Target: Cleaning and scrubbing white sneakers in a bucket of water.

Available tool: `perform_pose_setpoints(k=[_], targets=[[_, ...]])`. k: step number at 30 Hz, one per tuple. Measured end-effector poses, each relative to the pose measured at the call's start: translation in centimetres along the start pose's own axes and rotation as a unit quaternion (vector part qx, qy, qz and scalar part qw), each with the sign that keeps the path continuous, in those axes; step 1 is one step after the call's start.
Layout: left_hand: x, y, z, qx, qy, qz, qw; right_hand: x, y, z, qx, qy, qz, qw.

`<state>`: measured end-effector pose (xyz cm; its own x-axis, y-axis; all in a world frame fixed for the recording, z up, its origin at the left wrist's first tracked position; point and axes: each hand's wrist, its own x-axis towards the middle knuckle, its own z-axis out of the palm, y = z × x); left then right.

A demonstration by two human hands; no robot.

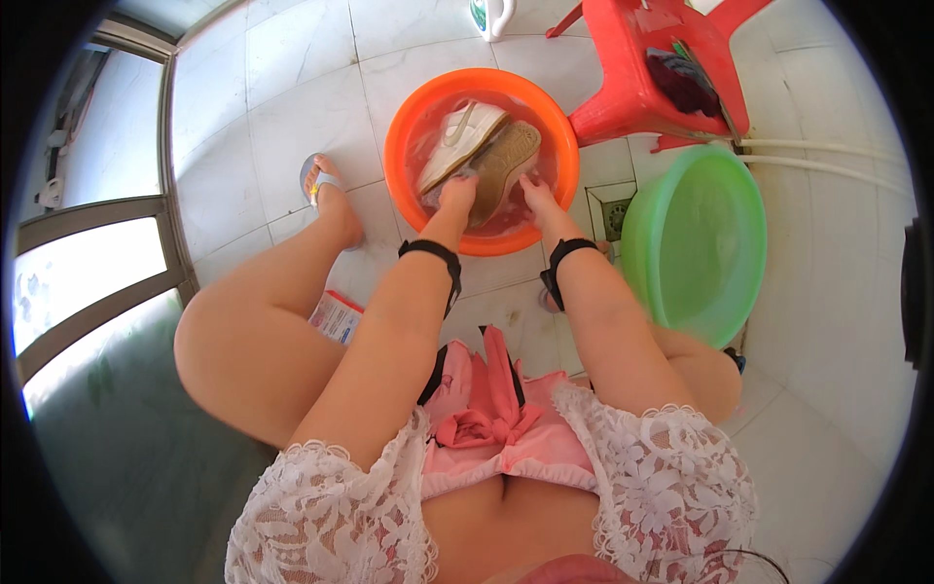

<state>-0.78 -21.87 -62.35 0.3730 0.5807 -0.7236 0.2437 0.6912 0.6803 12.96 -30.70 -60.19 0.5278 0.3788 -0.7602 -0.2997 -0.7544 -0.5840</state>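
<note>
An orange basin (397, 161) of water stands on the floor in front of me, holding a pair of shoes. One is a white shoe (461, 136), lying tilted at the left with its upper showing. Against it leans the other shoe, its tan sole (510, 167) turned up towards me. My left hand (458, 192) is closed at the near left side of the sole-up shoe, close to the white one. On the opposite side, my right hand (534, 193) grips that same shoe's edge. Fingers on both hands are partly hidden by the shoe and water.
A green basin (637, 229) stands tilted at the right, beside a floor drain (613, 216). Behind it is a red plastic stool (623, 83) with a dark cloth (681, 80) on it. A white bottle (494, 18) stands at the back; a red-and-white packet (337, 316) lies by my left leg.
</note>
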Motion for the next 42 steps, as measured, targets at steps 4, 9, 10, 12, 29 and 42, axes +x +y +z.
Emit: perform_pose_setpoints(k=[4, 9, 10, 12, 29, 42], targets=[[-0.2, -3.5, 0.5, 0.137, -0.013, 0.044, 0.99, 1.7, 2.8, 1.4, 0.071, 0.114, -0.046, 0.99], [-5.1, -4.0, 4.5, 0.353, 0.08, 0.052, 0.931, -0.8, 4.6, 0.7, 0.153, 0.063, -0.079, 0.983], [-4.4, -4.6, 4.0, 0.351, 0.082, 0.049, 0.932, -1.8, 3.6, 0.8, 0.104, 0.079, -0.09, 0.987], [-1.9, -6.4, 1.8, 0.237, -0.061, 0.124, 0.962, -4.0, 1.2, 1.0, 0.028, 0.037, -0.085, 0.995], [-3.1, -6.2, 5.6, -0.034, -0.086, 0.014, 0.996, -4.0, 0.8, -7.4, -0.055, -0.139, 0.022, 0.989], [4.0, -11.6, 4.1, -0.021, -0.067, -0.003, 0.998, -9.1, -8.5, -14.7, -0.222, 0.018, -0.281, 0.933]])
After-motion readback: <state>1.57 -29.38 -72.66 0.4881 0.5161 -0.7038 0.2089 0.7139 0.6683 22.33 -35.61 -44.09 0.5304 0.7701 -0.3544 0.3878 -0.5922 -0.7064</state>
